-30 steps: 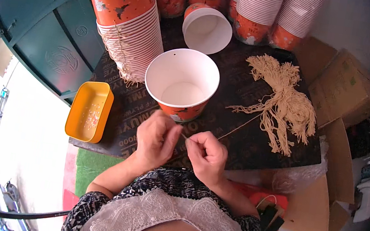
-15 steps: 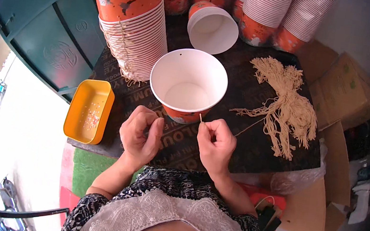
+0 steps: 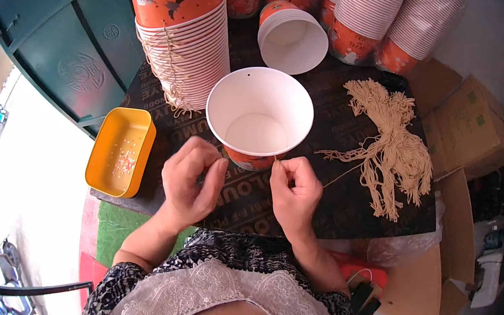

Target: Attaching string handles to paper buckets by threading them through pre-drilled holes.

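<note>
A round paper bucket [image 3: 261, 94], white inside and orange outside, stands upright on the dark table. A small hole shows near its far rim. My right hand [image 3: 296, 190] is at the bucket's near right side, thumb and forefinger pinching a beige string [image 3: 342, 174] whose tail runs right toward the string bundle [image 3: 395, 156]. At the near left of the bucket is my left hand [image 3: 193, 175], its fingers curled and thumb close to the forefinger; whatever it may hold is hidden.
A yellow tray [image 3: 149, 142] with small pale and pinkish bits sits at the left table edge. A tall stack of buckets [image 3: 199, 52] with strings stands behind it. Another bucket [image 3: 293, 53] lies tipped at the back, before wrapped bucket stacks [image 3: 368, 12]. Cardboard boxes [image 3: 474, 129] are at right.
My right fingertips have moved slightly up against the bucket, and the string end that stuck up above them now barely shows. My left hand has shifted and turned a little.
</note>
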A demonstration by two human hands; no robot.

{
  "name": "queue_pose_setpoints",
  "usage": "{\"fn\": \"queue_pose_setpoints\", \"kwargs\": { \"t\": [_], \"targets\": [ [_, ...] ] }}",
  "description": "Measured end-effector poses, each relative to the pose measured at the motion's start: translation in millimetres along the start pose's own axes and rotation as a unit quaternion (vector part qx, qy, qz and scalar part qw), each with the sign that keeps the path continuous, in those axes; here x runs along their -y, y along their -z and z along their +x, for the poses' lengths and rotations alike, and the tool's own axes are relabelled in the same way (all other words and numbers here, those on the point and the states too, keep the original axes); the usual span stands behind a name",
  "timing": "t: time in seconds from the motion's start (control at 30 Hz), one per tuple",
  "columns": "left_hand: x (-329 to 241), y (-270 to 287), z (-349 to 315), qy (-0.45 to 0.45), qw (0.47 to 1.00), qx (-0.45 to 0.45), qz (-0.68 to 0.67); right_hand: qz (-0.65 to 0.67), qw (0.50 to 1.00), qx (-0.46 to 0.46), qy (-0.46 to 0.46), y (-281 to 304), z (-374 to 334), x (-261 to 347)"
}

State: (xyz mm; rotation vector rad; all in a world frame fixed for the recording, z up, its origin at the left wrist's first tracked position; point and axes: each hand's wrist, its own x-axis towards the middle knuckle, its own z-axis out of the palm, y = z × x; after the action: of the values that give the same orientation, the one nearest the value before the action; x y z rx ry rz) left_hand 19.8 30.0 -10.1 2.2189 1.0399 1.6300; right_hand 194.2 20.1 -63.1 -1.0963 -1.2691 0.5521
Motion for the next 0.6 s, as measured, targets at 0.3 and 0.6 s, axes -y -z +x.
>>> {"fn": "queue_pose_setpoints", "kwargs": {
  "t": [0.3, 0.6],
  "targets": [
    [19, -8, 81, -0.06, 0.95, 0.304, 0.039, 0.007, 0.999, -0.034, 0.025, -5, 9, 5],
    [27, -26, 102, 0.042, 0.8, 0.596, -0.047, -0.013, 1.0, -0.001, 0.027, 1, 9, 0]
  ]
}}
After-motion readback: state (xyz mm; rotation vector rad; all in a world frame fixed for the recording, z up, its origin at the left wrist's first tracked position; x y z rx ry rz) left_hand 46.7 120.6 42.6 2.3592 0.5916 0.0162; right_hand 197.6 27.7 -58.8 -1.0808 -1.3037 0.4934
